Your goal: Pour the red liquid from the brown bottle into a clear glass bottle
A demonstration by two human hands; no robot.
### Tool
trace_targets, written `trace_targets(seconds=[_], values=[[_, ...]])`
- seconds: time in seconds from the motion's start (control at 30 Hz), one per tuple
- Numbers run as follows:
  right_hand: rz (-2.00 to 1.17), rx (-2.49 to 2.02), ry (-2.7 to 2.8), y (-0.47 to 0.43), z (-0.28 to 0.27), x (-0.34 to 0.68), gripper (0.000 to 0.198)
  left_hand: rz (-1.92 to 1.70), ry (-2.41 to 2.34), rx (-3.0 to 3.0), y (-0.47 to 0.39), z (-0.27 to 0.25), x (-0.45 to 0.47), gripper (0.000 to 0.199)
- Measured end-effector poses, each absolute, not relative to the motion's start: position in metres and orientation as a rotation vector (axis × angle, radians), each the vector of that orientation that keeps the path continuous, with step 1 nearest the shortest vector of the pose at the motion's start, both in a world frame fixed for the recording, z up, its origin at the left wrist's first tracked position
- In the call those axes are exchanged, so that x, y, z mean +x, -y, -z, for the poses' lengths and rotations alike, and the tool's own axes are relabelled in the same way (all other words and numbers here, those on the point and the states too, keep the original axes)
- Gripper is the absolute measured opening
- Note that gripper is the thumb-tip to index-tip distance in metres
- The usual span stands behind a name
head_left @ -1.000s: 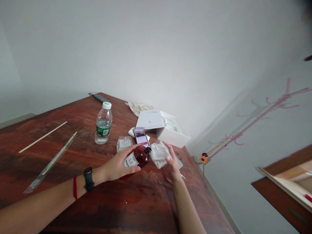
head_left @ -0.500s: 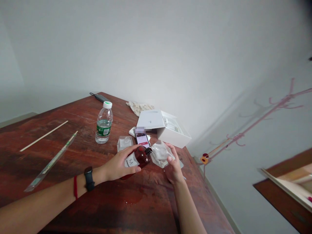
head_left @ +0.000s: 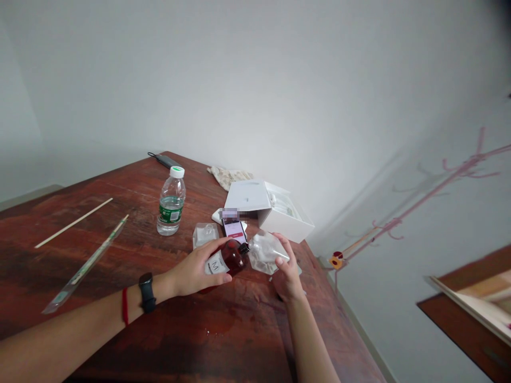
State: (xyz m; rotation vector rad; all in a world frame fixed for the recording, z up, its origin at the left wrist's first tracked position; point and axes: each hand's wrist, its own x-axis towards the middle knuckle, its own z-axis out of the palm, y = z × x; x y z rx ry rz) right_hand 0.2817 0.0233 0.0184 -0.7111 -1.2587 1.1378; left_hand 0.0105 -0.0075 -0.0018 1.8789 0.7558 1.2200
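My left hand [head_left: 194, 272] grips a dark red bottle [head_left: 227, 257] with a white label, tipped on its side so its black neck points right. That neck meets a clear plastic pouch [head_left: 265, 251], which my right hand [head_left: 286, 272] holds tilted just above the wooden table [head_left: 131, 314]. A black watch and a red band sit on my left wrist. Behind the bottle lies a phone [head_left: 234, 230] with its screen lit.
An open white box [head_left: 271, 208] stands at the table's far right corner, a crumpled cloth [head_left: 230, 175] behind it. A water bottle [head_left: 171, 201], a second clear pouch [head_left: 205, 234], a dark cable [head_left: 163, 159], a wooden stick [head_left: 74, 222] and a wrapped stick [head_left: 85, 268] lie around.
My right hand has turned the clear pouch, tilting it more toward the bottle's neck. My left hand and the bottle have barely shifted.
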Motion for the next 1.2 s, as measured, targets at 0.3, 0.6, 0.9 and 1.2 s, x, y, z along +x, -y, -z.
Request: trace_targets(seconds=[0.3, 0.6, 0.9, 1.2], values=[[-1.155, -0.709, 1.240, -0.0229, -0.0191, 0.2842, 0.075, -1.175, -0.752, 1.889, 0.0080, 0.0042, 0.0123, 0.082], [-1.160, -0.703, 1.260, -0.0245, -0.0171, 0.2870, 0.074, -1.160, -0.758, 1.891, 0.0079, 0.0041, 0.0112, 0.082], [-1.131, -0.719, 1.281, -0.0211, -0.0220, 0.2838, 0.075, -1.165, -0.777, 1.912, 0.0077, 0.0050, 0.0115, 0.082], [-1.145, -0.705, 1.269, -0.0245, -0.0189, 0.2870, 0.073, -1.153, -0.748, 1.910, 0.0077, 0.0023, 0.0115, 0.081]])
